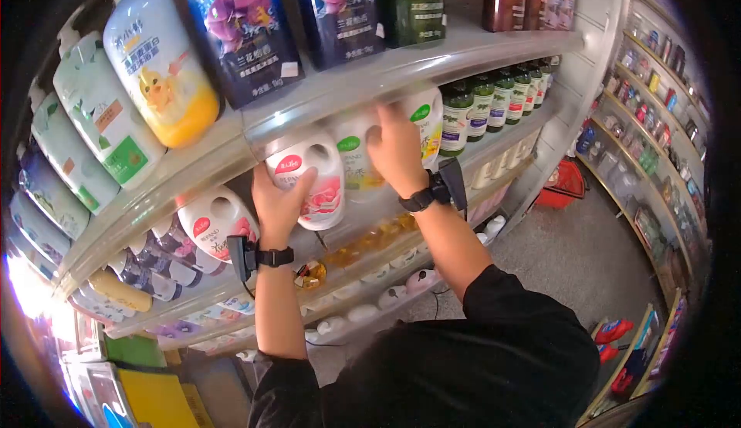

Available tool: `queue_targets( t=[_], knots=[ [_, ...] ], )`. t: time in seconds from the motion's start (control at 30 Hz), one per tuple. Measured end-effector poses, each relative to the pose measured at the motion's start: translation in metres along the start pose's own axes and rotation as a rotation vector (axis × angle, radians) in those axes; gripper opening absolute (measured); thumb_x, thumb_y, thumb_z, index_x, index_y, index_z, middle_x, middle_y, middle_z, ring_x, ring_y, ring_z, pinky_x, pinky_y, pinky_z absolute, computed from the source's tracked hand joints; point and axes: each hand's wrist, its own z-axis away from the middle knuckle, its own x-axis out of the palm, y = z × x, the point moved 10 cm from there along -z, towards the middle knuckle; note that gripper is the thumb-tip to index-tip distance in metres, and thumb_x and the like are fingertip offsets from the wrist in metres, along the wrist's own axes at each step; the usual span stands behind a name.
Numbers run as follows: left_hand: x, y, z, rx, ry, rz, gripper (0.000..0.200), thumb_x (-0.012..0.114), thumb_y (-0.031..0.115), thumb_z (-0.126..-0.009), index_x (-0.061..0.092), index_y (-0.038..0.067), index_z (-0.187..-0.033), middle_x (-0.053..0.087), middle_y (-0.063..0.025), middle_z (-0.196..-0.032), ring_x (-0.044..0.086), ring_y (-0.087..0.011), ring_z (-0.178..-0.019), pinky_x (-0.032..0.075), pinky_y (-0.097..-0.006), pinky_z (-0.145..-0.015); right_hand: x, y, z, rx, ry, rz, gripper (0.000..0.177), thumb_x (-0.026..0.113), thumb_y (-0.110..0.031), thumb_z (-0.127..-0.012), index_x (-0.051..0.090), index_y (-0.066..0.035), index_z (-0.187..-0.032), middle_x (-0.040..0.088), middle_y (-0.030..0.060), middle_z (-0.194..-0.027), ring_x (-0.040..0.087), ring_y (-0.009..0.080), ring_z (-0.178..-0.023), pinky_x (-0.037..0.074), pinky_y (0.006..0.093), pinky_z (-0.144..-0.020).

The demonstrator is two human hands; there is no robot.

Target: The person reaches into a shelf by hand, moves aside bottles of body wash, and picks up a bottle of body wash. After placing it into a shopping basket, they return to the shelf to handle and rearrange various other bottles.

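My left hand (279,200) is closed around the side of a white detergent bottle (322,200) with a red label and pink flowers, thumb across its front. This bottle leans forward at the shelf edge. Just right of it, a white bottle with a green label (353,146) is partly covered by my right hand (397,148), whose fingers are blurred by motion. A similar green-label bottle (427,123) with yellow print stands beyond that hand. Left of my left hand is another pink-label detergent bottle (216,223). Both wrists wear black straps with small devices.
Overhead juts a shelf (340,81) holding large pump bottles and blue pouches. Dark-capped bottles (479,104) line the right end of the middle shelf. Lower shelves hold amber bottles (370,244) and white ones. A red basket (562,185) sits on the floor by the opposite shelving (656,150).
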Motion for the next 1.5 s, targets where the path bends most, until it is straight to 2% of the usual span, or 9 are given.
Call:
queue_targets(
  t=[0.53,0.67,0.7,0.87,0.9,0.97,1.27,1.3,1.5],
  knots=[
    [0.014,-0.011,0.004,-0.033,-0.049,0.083,0.080,0.082,0.013,-0.076,0.040,-0.003,-0.142,0.057,-0.0155,-0.129,0.058,-0.0221,-0.112,0.045,-0.0355,-0.100,-0.013,0.009,0.016,0.001,0.294,-0.167,0.034,0.051,0.009,-0.076,0.058,0.005,-0.109,0.062,0.0211,-0.106,0.062,0.0398,-0.092,0.052,0.0405,-0.077],
    [0.012,-0.009,0.002,-0.011,-0.060,-0.002,0.080,0.081,0.013,-0.076,0.040,-0.003,-0.142,0.058,-0.0158,-0.128,0.059,-0.0217,-0.111,0.046,-0.0352,-0.099,-0.014,0.009,0.014,0.014,0.318,-0.205,0.044,0.050,0.012,-0.076,0.062,-0.003,-0.115,0.063,0.0193,-0.103,0.062,0.0411,-0.094,0.050,0.0446,-0.082],
    [0.011,-0.011,0.002,-0.001,-0.054,-0.039,0.079,0.082,0.013,-0.076,0.040,-0.003,-0.142,0.058,-0.0159,-0.127,0.060,-0.0217,-0.110,0.047,-0.0350,-0.098,-0.015,0.007,0.013,0.028,0.285,-0.223,0.035,0.052,0.008,-0.076,0.059,0.005,-0.110,0.063,0.0212,-0.108,0.063,0.0374,-0.094,0.052,0.0395,-0.078],
    [0.012,0.003,-0.002,0.041,-0.045,-0.118,0.080,0.082,0.013,-0.074,0.042,-0.001,-0.141,0.063,-0.0158,-0.120,0.065,-0.0212,-0.102,0.051,-0.0350,-0.092,-0.016,0.011,0.018,0.032,0.272,-0.192,0.039,0.053,0.008,-0.078,0.060,0.003,-0.115,0.063,0.0201,-0.114,0.061,0.0358,-0.104,0.052,0.0383,-0.082],
    [0.008,0.006,-0.004,0.103,0.045,-0.028,0.070,0.087,0.028,-0.070,0.054,0.000,-0.126,0.069,-0.0175,-0.107,0.070,-0.0282,-0.093,0.054,-0.0386,-0.084,-0.020,0.005,0.018,0.006,0.283,-0.179,0.039,0.054,0.008,-0.077,0.061,0.002,-0.115,0.063,0.0199,-0.115,0.060,0.0362,-0.106,0.052,0.0389,-0.084],
    [0.006,0.010,-0.001,0.118,0.052,-0.122,0.071,0.087,0.028,-0.070,0.054,0.001,-0.127,0.070,-0.0171,-0.106,0.070,-0.0284,-0.093,0.054,-0.0389,-0.084,-0.038,-0.022,0.023,-0.102,0.367,-0.058,0.036,0.060,0.005,-0.079,0.062,0.000,-0.114,0.060,0.0190,-0.121,0.057,0.0382,-0.112,0.048,0.0436,-0.094],
    [0.011,-0.007,-0.005,0.121,-0.020,-0.029,0.077,0.085,0.016,-0.071,0.048,-0.003,-0.135,0.063,-0.0147,-0.117,0.063,-0.0193,-0.100,0.052,-0.0318,-0.088,0.021,-0.086,0.090,-0.125,-0.012,-0.337,0.044,0.069,-0.007,-0.084,0.057,-0.001,-0.125,0.053,0.0232,-0.132,0.051,0.0439,-0.122,0.041,0.0506,-0.103],
    [0.003,0.000,-0.007,0.209,0.101,0.017,0.061,0.091,0.027,-0.066,0.062,-0.004,-0.109,0.072,-0.0158,-0.095,0.070,-0.0203,-0.082,0.056,-0.0337,-0.075,0.022,-0.091,0.094,-0.144,-0.029,-0.320,0.046,0.069,-0.007,-0.083,0.056,-0.002,-0.127,0.053,0.0236,-0.133,0.050,0.0449,-0.124,0.041,0.0514,-0.103],
    [0.004,-0.018,-0.011,0.107,0.011,0.039,0.061,0.091,0.025,-0.066,0.061,-0.004,-0.110,0.072,-0.0136,-0.095,0.069,-0.0187,-0.081,0.056,-0.0332,-0.074,0.034,-0.082,0.118,-0.058,-0.109,-0.359,0.059,0.067,-0.003,-0.083,0.046,-0.002,-0.137,0.034,0.0296,-0.147,0.035,0.0478,-0.137,0.030,0.0540,-0.112]
  ],
)
